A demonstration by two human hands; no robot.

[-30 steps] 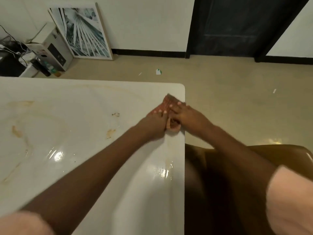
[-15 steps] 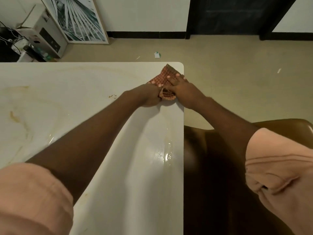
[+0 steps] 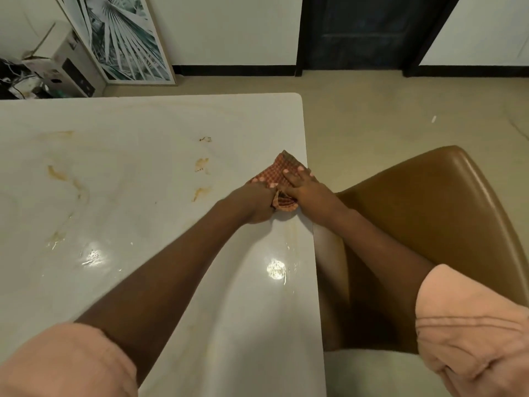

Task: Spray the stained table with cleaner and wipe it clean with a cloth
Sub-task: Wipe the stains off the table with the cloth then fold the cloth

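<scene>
1. Hands first, L to R: left hand [image 3: 259, 203] is curled down onto the near-left part of the checked cloth [image 3: 279, 174], fingers bent, pressing and bunching it. Right hand [image 3: 305, 186] lies flatter w/ fingers spread on top of the cloth, pinning it to the tabletop [image 3: 143, 282]. Both are in contact w/ the cloth; neither lifts it.
2. Far-left tabletop: long brownish streak stains [image 3: 68, 181] curve down toward a glossy wet patch [image 3: 93, 257]. Looks unwiped.
3. Mid tabletop: small dark speck [image 3: 206, 139], plus two orange-brown smears [image 3: 201, 164] and [image 3: 200, 192], just left of the cloth. Not yet cleaned.
4. Cloth sits near the right edge of the tabletop, well short of the far corner. A second wet sheen [image 3: 276, 269] lies nearer the person, so spray seems already applied, though no bottle is in view.
5. Right of the tabletop: brown chair [image 3: 429, 210], nothing to clean there.
6. Judgement: spraying prob. done, wiping underway at the right edge only. Most stains lie left of the cloth, so the bulk of the wiping is left.
</scene>
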